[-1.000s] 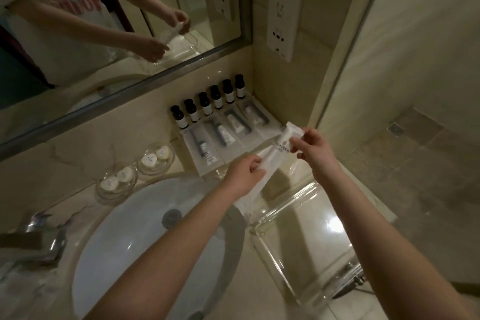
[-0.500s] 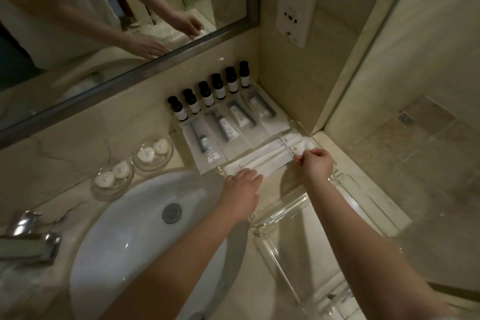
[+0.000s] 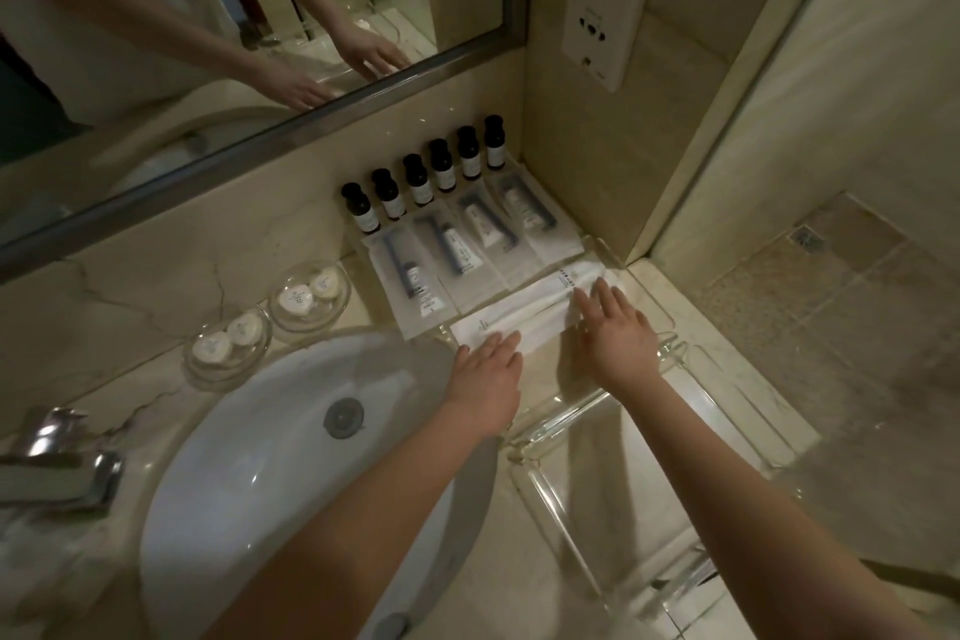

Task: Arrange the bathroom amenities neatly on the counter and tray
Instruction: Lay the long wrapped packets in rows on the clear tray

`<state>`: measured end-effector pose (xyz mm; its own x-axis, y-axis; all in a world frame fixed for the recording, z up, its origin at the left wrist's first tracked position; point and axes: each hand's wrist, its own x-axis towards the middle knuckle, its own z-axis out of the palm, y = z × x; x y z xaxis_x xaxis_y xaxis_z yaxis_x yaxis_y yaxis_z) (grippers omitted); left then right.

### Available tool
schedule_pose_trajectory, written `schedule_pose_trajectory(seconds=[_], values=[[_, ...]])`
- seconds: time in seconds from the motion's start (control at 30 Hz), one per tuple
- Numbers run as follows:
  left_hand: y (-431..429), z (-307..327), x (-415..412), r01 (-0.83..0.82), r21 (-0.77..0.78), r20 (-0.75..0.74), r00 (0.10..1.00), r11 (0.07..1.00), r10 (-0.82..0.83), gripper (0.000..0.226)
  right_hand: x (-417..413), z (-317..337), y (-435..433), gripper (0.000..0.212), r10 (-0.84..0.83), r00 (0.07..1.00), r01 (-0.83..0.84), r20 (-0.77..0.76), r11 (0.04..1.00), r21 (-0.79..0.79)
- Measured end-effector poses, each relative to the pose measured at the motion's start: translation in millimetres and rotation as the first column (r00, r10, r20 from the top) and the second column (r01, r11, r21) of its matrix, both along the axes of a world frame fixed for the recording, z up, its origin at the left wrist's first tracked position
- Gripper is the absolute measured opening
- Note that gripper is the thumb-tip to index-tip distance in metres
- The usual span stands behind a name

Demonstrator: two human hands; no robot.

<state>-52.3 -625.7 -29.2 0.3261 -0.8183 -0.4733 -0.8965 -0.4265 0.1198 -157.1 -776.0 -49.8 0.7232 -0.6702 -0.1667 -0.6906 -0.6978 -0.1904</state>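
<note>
Both hands lay flat on a long white packet [image 3: 524, 309] just beyond the far right rim of the washbasin [image 3: 270, 478]. The left hand [image 3: 488, 372] pressed the packet's near end with straight, closed-up fingers. The right hand [image 3: 615, 335] was spread wider over the end farther from the basin. Neither hand gripped anything.

The packet lay crosswise at the far end of a clear glass tray [image 3: 558, 418], right of the basin (whether on the tray's glass or on the bench itself, I could not tell). Past it, farther from the basin, four clear-wrapped kits [image 3: 467, 250] with small tubes inside lay side by side. Beyond those, a row of six dark-capped little bottles [image 3: 421, 179] stood upright against the wall under the mirror [image 3: 234, 83].

Behind the basin's far rim sat two glass dishes, each with two round wrapped soaps: one dish [image 3: 310, 297] nearer the kits, the other [image 3: 228, 346] just left of it. A chrome tap [image 3: 62, 465] stood at the basin's left edge on the marble bench [image 3: 130, 286].
</note>
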Motion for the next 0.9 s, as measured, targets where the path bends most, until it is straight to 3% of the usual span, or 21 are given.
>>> schedule_pose_trajectory(seconds=[0.2,0.37,0.5,0.67,0.73,0.8,0.9], values=[[19,23,6,-0.064,-0.161,-0.026,0.998,0.985,0.061,0.051,4,19,22,0.056,0.101,0.993,-0.104,-0.056,0.993,-0.052],[85,44,20,-0.219,-0.369,-0.002,0.972,0.903,0.235,0.04,17,42,86,0.048,0.255,0.938,-0.231,0.233,0.964,-0.129],[168,52,25,-0.365,-0.43,0.013,0.912,0.826,0.41,0.051,35,50,153,0.049,0.421,0.85,-0.408,0.317,0.906,-0.109],[289,57,23,-0.593,-0.375,-0.009,0.771,0.712,0.637,0.057,62,56,251,0.042,0.586,0.743,-0.613,0.323,0.79,-0.023],[337,57,22,-0.668,-0.334,0.023,0.699,0.665,0.714,0.048,73,57,289,0.036,0.612,0.703,-0.677,0.362,0.732,0.077],[383,51,21,-0.76,-0.305,0.013,0.599,0.574,0.801,0.045,83,58,325,0.032,0.618,0.692,-0.709,0.373,0.681,0.185],[449,37,19,-0.89,-0.248,-0.046,0.405,0.382,0.913,0.05,96,58,378,0.032,0.691,0.669,-0.742,0.273,0.599,0.3]])
